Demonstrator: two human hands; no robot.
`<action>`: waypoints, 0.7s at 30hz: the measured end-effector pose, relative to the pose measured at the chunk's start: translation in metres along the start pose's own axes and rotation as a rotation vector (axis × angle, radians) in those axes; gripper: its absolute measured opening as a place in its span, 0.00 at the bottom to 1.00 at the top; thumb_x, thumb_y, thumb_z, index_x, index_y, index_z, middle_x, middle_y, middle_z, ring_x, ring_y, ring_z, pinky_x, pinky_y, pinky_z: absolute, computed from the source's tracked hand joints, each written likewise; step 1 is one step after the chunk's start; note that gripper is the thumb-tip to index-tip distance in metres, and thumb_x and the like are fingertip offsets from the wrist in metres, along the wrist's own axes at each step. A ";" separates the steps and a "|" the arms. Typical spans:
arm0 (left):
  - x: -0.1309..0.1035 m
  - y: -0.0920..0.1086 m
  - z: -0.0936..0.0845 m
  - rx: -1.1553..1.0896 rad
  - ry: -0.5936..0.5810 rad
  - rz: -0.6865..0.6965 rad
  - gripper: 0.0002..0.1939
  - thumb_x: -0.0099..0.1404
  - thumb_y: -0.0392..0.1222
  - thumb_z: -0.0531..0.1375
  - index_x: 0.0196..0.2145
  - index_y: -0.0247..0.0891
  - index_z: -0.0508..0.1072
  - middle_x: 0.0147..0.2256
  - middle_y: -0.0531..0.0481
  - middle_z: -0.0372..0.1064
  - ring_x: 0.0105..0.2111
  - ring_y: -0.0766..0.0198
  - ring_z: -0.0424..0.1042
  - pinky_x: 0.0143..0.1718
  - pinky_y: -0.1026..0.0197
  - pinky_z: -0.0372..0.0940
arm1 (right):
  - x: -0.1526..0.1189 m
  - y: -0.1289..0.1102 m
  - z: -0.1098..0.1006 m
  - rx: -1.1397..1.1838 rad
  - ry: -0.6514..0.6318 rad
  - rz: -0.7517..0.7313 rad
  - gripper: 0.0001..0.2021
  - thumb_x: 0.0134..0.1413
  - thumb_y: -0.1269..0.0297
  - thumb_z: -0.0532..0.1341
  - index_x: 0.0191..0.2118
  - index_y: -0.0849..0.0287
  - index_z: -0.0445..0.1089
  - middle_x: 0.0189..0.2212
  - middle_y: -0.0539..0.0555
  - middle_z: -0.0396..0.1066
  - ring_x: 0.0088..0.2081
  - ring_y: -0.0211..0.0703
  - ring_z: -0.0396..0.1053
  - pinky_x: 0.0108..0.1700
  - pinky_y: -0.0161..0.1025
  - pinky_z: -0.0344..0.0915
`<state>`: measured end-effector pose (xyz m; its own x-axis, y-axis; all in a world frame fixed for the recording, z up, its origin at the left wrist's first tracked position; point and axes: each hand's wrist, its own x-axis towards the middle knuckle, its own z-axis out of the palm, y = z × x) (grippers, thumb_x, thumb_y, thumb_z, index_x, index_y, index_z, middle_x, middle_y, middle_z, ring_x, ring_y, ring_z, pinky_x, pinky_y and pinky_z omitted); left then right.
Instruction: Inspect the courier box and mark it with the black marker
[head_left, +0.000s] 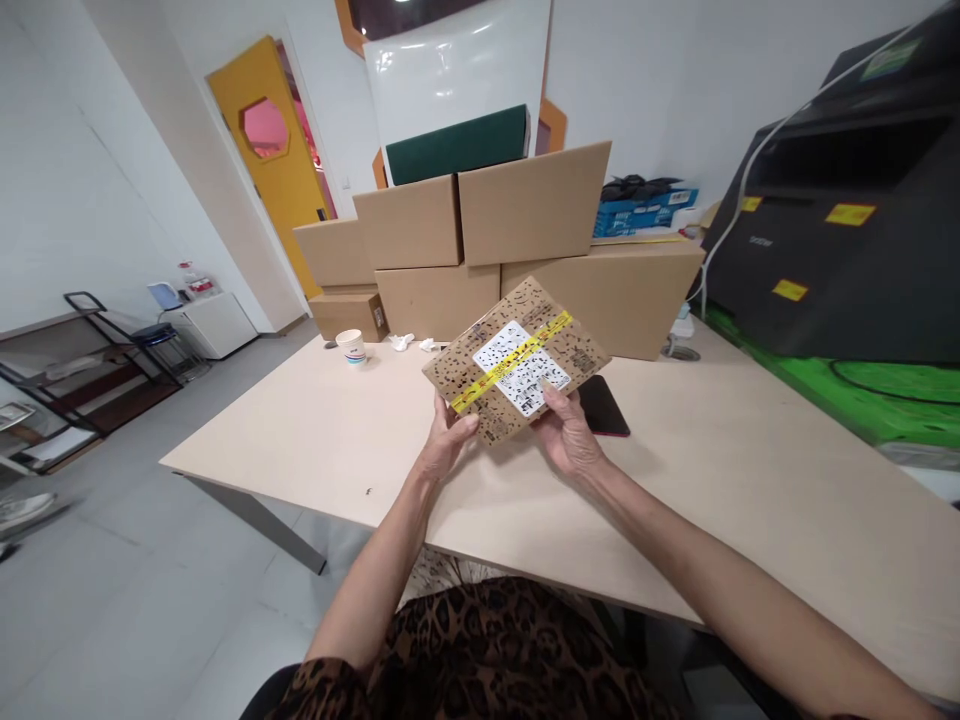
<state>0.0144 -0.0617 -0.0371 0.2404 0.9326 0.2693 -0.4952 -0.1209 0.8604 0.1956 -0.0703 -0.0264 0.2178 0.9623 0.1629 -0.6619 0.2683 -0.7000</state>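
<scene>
A flat brown cardboard parcel [460, 363] is held up, tilted, above the near side of the table. Yellow tape [501, 368] runs slantwise over it, and a white label [531, 392] with black speckled marks lies under the tape. My left hand [448, 437] grips the lower left corner, thumb on the front face. At the lower right edge my right hand [568, 430] holds the parcel too, its thumb on the label. The fingers of both hands are mostly hidden behind the parcel. A dark flat tablet-like thing [604, 407] lies on the table behind my right hand.
Large cardboard boxes [439, 303] are stacked along the table's [300, 430] back, topped by a dark green box [457, 147]. A paper cup [350, 346] and crumpled tissues [402, 342] sit at the left. On the right stands a big black machine [817, 240] over something green.
</scene>
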 end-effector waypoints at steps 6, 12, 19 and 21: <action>0.003 0.011 -0.008 0.014 0.179 0.168 0.43 0.51 0.55 0.74 0.62 0.45 0.69 0.63 0.41 0.72 0.68 0.42 0.65 0.67 0.44 0.63 | 0.010 -0.010 -0.012 -0.071 -0.054 0.050 0.26 0.43 0.52 0.76 0.49 0.42 0.70 0.54 0.48 0.78 0.55 0.51 0.73 0.42 0.44 0.75; 0.009 0.014 -0.018 -0.044 0.304 0.175 0.29 0.58 0.57 0.70 0.53 0.40 0.77 0.57 0.43 0.78 0.63 0.42 0.72 0.63 0.45 0.69 | 0.021 -0.019 -0.026 -0.161 -0.038 0.102 0.28 0.44 0.47 0.75 0.51 0.44 0.72 0.58 0.50 0.76 0.58 0.53 0.70 0.43 0.44 0.74; 0.011 0.016 -0.023 0.016 0.286 0.157 0.40 0.62 0.77 0.60 0.56 0.43 0.79 0.55 0.42 0.80 0.68 0.43 0.67 0.65 0.45 0.67 | 0.020 -0.025 -0.021 -0.296 -0.121 0.019 0.27 0.55 0.30 0.62 0.49 0.44 0.76 0.54 0.51 0.80 0.60 0.56 0.71 0.47 0.48 0.75; 0.011 0.015 -0.024 0.018 0.279 0.171 0.42 0.62 0.78 0.59 0.57 0.43 0.78 0.57 0.43 0.79 0.69 0.44 0.66 0.65 0.45 0.67 | 0.020 -0.029 -0.020 -0.330 -0.129 -0.020 0.29 0.56 0.27 0.60 0.47 0.44 0.77 0.51 0.51 0.81 0.59 0.56 0.72 0.46 0.47 0.74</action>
<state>-0.0106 -0.0446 -0.0316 -0.0849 0.9551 0.2839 -0.4934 -0.2878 0.8208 0.2341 -0.0596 -0.0165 0.1219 0.9603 0.2509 -0.3860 0.2788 -0.8794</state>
